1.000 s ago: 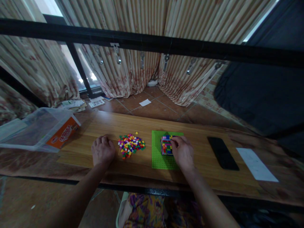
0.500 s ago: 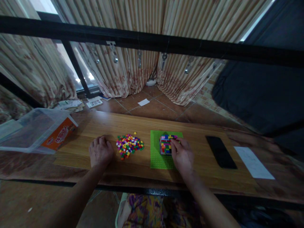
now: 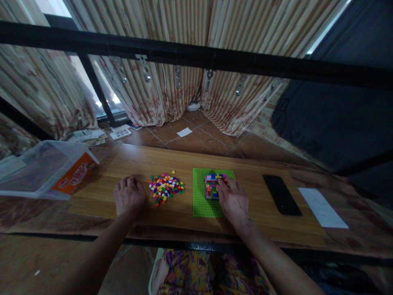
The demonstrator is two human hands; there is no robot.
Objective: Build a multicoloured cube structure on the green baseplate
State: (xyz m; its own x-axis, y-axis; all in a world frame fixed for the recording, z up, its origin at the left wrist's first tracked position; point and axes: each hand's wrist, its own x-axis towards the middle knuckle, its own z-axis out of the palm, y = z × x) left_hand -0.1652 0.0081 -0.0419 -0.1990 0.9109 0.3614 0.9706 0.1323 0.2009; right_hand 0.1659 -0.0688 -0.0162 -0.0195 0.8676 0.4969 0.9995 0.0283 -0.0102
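Note:
On a green studded baseplate (image 3: pixel 202 208) stands a small block built of many-coloured toy bricks (image 3: pixel 211 189). My right hand (image 3: pixel 233 204) is at the right side of this block, thumb and fingertips pinched together over its top. What sits between those fingertips is too small and covered to make out. A heap of loose toy bricks (image 3: pixel 166 186) in many colours lies left of the baseplate. Left of the heap, my left hand (image 3: pixel 129 196) rests on the wooden board with its fingers curled in, and nothing shows in it.
A clear plastic box (image 3: pixel 46 164) with an orange label stands at the left end of the board (image 3: pixel 138 159). To the right lie a black phone (image 3: pixel 281 194) and a white sheet of paper (image 3: pixel 322 208). A dark metal bar (image 3: pixel 184 53) crosses beyond the table.
My right hand has shifted slightly, its fingertips now lower and closer over the brick block. The left hand stays resting. The whole view has moved a little.

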